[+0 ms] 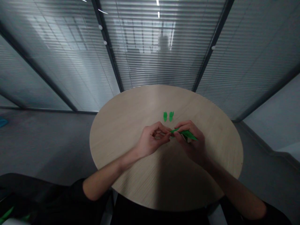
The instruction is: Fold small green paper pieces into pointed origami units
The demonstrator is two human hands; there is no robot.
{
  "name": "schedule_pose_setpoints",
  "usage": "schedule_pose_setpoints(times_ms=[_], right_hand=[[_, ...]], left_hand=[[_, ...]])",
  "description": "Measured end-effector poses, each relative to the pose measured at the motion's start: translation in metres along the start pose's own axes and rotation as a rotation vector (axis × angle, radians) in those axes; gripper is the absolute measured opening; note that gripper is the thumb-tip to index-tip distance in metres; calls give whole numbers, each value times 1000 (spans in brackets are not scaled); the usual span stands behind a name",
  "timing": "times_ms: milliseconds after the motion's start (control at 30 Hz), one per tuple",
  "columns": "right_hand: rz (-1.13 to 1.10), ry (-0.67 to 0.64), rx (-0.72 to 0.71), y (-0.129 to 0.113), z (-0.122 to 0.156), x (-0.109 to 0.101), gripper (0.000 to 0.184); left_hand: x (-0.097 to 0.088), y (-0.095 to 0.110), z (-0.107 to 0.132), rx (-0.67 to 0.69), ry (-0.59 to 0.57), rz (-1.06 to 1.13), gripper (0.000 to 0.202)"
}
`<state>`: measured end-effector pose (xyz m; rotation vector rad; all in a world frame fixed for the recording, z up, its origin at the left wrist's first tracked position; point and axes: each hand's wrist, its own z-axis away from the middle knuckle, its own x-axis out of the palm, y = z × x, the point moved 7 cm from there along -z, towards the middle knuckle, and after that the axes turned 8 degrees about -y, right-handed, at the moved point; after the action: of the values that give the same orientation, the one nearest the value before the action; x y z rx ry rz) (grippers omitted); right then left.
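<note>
From the head camera I'm looking down on a round light-wood table (131, 131), with the person's two forearms reaching in from the near side. The right hand (191, 143) has its grip closed on a folded green paper strip (186, 134), fingers and thumb wrapped around it and a pointed end sticking out to the right. The left hand (152, 140) is curled, its grip nearly shut, and its fingertips (167, 132) meet the strip's left end, though I can't tell how firmly they hold it. The strip sits in the air over the middle of the table, between both hands.

Just beyond the hands, toward the far side, two small pointed green paper pieces (165, 116) lie side by side, close together but not touching the hands. Past the far edge stands a glass partition with slatted blinds (159, 65). A small blue object (2, 122) lies on the grey floor (47, 147) well off to the left.
</note>
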<state>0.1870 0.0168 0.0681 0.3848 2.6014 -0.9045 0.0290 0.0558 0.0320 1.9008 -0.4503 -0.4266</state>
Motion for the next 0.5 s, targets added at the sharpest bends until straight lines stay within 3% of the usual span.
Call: schedule_pose_setpoints(times_ms=[500], right_hand=[[17,52,-43,-3,1,-2,11]], left_hand=[[11,-5,-5,-100,-41,331,32]])
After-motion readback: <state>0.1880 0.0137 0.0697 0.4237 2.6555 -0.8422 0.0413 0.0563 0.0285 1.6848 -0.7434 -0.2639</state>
